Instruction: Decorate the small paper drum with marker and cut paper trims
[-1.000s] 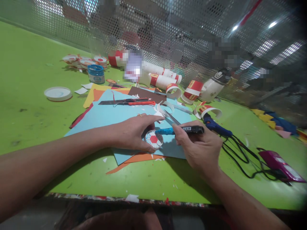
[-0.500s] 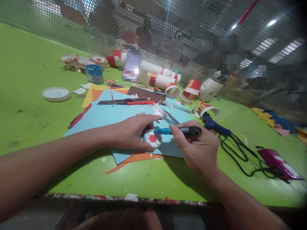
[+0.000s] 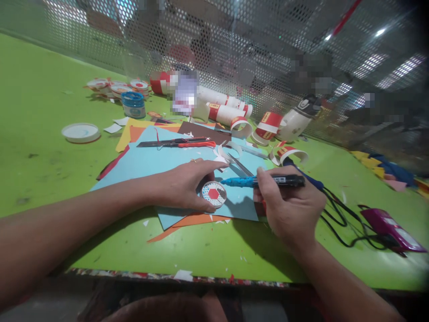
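Observation:
My left hand [image 3: 181,185] curves its thumb and fingers around the rim of a small round paper cup bottom [image 3: 213,193], which lies on light blue paper [image 3: 134,167]. The disc bears a red hexagon, blue dots and a dark patch on its right part. Held in my right hand [image 3: 295,214] is a black marker pen [image 3: 283,180], its front half smeared with blue paint. The pen lies almost level, tip at the disc's upper right edge; whether it touches, I cannot tell. Scissors [image 3: 240,164] rest just beyond, partly hidden by the right hand.
Behind the hands lie utility knives [image 3: 177,143] and curled cup strips [image 3: 241,127]. Farther back stand a blue paint jar [image 3: 133,105], a white lid [image 3: 81,133] and cut paper cups [image 3: 268,127]. A glue gun's cord [image 3: 338,219] and a purple device [image 3: 392,230] are at right.
My right hand has drawn the marker to the right, so its tip has gone from over the disc to its edge. The left hand and disc stay in place.

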Demonstrator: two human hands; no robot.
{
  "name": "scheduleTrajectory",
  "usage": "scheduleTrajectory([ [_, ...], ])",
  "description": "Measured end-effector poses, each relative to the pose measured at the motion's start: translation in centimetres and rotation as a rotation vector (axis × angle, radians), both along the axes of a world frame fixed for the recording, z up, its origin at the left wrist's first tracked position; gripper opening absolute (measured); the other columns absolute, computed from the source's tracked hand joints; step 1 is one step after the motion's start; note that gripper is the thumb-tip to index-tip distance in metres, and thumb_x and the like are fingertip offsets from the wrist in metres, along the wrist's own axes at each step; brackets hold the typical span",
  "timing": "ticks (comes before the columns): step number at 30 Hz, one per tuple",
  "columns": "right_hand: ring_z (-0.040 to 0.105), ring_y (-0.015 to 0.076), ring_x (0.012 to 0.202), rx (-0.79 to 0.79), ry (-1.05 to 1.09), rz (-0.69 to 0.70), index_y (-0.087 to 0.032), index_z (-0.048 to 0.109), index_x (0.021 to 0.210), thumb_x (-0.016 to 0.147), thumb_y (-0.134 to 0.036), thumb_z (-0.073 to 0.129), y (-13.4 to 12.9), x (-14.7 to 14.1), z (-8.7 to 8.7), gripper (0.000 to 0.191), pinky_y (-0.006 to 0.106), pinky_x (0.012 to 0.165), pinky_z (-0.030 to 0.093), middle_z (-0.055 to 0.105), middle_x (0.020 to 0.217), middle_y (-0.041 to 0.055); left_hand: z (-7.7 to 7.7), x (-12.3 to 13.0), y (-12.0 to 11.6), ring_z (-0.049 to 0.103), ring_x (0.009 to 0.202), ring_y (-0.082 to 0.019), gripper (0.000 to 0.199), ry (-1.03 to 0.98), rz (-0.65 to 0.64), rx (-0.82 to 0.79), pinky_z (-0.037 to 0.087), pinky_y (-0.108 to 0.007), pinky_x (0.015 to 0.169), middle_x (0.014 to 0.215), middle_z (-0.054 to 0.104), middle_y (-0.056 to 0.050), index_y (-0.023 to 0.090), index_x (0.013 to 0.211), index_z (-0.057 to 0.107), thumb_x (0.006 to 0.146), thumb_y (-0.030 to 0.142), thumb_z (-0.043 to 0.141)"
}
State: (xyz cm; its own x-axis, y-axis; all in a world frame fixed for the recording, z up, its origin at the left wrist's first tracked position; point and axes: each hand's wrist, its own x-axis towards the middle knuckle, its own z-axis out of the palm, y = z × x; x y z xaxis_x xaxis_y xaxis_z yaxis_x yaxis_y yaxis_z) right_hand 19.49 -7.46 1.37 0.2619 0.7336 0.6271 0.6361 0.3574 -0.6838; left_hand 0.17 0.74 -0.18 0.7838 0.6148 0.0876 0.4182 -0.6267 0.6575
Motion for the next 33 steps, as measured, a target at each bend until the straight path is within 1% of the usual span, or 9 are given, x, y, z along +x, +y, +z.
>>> scheduleTrajectory([
  [4,0.051,0.0103,0.047,-0.011,0.031,0.037,-0.019,0.065,0.070,0.084,-0.032,0.070,0.2,0.1,-0.2,0.020,0.024,0.043,0.042,0.059,0.057,-0.0020,-0.2,-0.1,0.1,0.054,0.099,-0.026,0.086,-0.013,-0.008,0.009,0.043,-0.036,0.086,0.106,0.062,-0.009,0.014,0.145,0.037,0.070,0.039,0.071],
  [8,0.054,0.0092,0.048,-0.040,0.051,0.142,-0.020,0.071,0.084,0.084,-0.027,0.069,0.0,0.2,-0.3,0.007,0.022,0.041,0.041,0.063,0.064,-0.0020,-0.4,-0.2,0.1,0.054,0.099,-0.026,0.087,-0.009,-0.008,0.017,0.042,-0.036,0.086,0.106,0.061,-0.010,0.015,0.146,0.036,0.071,0.038,0.071],
  [10,0.052,0.0087,0.046,-0.067,0.082,0.194,-0.021,0.073,0.087,0.084,-0.027,0.070,-0.1,0.2,-0.2,0.007,0.021,0.039,0.040,0.062,0.061,-0.0031,-0.3,-0.1,0.1,0.054,0.099,-0.026,0.087,-0.003,-0.006,0.019,0.043,-0.036,0.086,0.106,0.061,-0.009,0.015,0.147,0.035,0.071,0.039,0.071],
  [12,0.051,0.0087,0.044,-0.097,0.136,0.225,-0.021,0.073,0.084,0.084,-0.028,0.071,0.0,0.3,0.0,0.007,0.022,0.040,0.040,0.060,0.057,-0.0043,-0.1,-0.1,0.0,0.054,0.098,-0.025,0.086,0.004,-0.004,0.016,0.044,-0.036,0.085,0.105,0.061,-0.009,0.016,0.147,0.035,0.071,0.040,0.070],
  [16,0.052,0.0099,0.046,-0.233,0.232,0.299,-0.020,0.072,0.083,0.084,-0.028,0.071,0.4,0.6,0.3,0.008,0.023,0.044,0.043,0.058,0.053,-0.0047,0.1,-0.1,-0.1,0.054,0.097,-0.026,0.086,0.015,0.006,0.014,0.045,-0.036,0.083,0.103,0.060,-0.009,0.015,0.146,0.036,0.071,0.040,0.070],
  [20,0.056,0.0115,0.051,-0.355,0.286,0.401,-0.020,0.072,0.090,0.085,-0.027,0.069,0.6,1.2,0.2,0.009,0.023,0.048,0.045,0.061,0.056,-0.0035,-0.1,-0.2,0.0,0.054,0.098,-0.025,0.087,0.011,-0.001,0.023,0.044,-0.036,0.084,0.105,0.060,-0.009,0.016,0.147,0.034,0.072,0.041,0.070],
  [23,0.055,0.0111,0.050,-0.365,0.279,0.378,-0.019,0.070,0.090,0.085,-0.026,0.067,0.6,1.1,0.3,0.009,0.022,0.047,0.044,0.059,0.055,-0.0038,-0.3,-0.2,0.0,0.054,0.099,-0.025,0.085,-0.010,-0.004,0.025,0.044,-0.036,0.087,0.109,0.060,-0.009,0.017,0.146,0.035,0.073,0.040,0.071],
  [28,0.051,0.0096,0.045,-0.355,0.162,0.281,-0.016,0.067,0.083,0.083,-0.026,0.064,0.4,0.3,0.6,0.011,0.021,0.042,0.040,0.055,0.053,-0.0047,-0.2,-0.2,0.0,0.055,0.099,-0.025,0.085,-0.010,-0.009,0.014,0.044,-0.037,0.086,0.107,0.062,-0.009,0.016,0.147,0.035,0.073,0.040,0.071],
  [33,0.045,0.0080,0.042,-0.349,0.109,0.267,-0.016,0.067,0.082,0.083,-0.026,0.062,0.3,0.2,0.6,0.012,0.021,0.040,0.036,0.055,0.053,-0.0049,-0.3,-0.3,0.1,0.054,0.104,-0.026,0.086,-0.017,-0.017,0.018,0.043,-0.037,0.089,0.111,0.061,-0.010,0.018,0.147,0.034,0.073,0.040,0.071],
])
